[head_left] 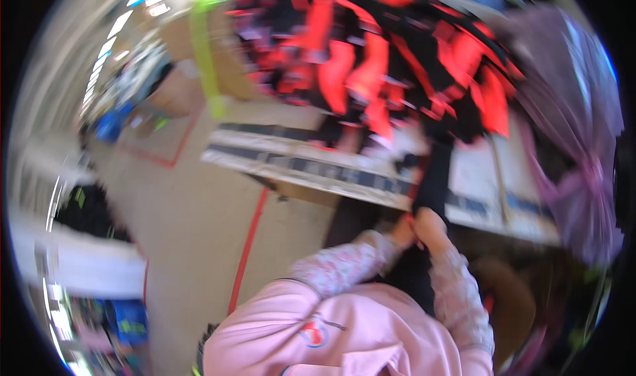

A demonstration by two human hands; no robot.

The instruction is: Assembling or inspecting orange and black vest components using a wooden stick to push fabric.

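My left hand [403, 233] and my right hand [431, 229] are close together at the table's near edge, fingers closed. A black cloth piece [434, 177] with red along its side runs from the table down to them, and both hands appear to grip its near end. Motion blur and the overlap of the hands hide the fingertips. Beyond lies a large loose pile of red and black cloth pieces [358, 64], some hanging toward the near edge. Patterned sleeves cover both my forearms.
The white table [474, 170] has dark-and-white striped tape along its near edge. A tied purple plastic bag [576, 124] stands at the right. Yellow-green tape [207, 58] marks a brown carton at the far left. Red lines [248, 250] cross the floor; dark bundles [86, 210] lie left.
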